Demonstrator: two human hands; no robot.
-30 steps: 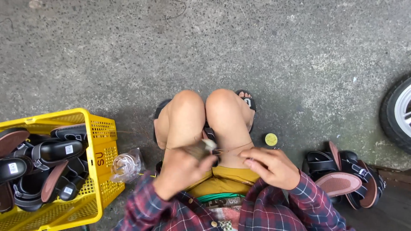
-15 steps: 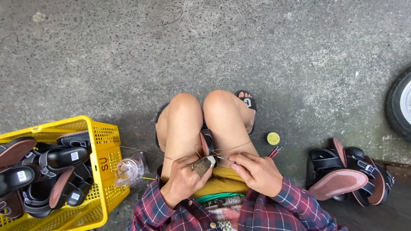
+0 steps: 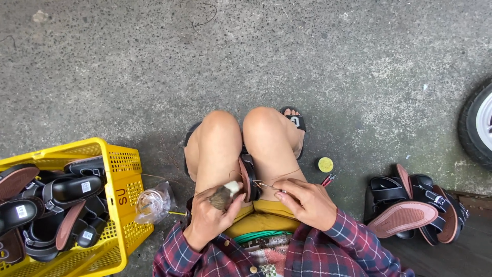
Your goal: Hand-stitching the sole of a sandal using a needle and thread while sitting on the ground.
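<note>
1. L hand (image 3: 207, 218) clenched on wooden-handled awl (image 3: 225, 195); R hand (image 3: 307, 202) pinches thread (image 3: 266, 184).
2. Sandal (image 3: 248, 177) clamped btwn knees, on edge — long axis runs away from body.
3. Vs 1 s ago: hands moved from lap up to sandal — stitching under way.
4. Yellow crate (image 3: 120, 192) of sandals at left.

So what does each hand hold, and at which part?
The left hand holds a wrapped tool handle around its middle. The right hand pinches a thin thread near the sandal between the knees.
</note>
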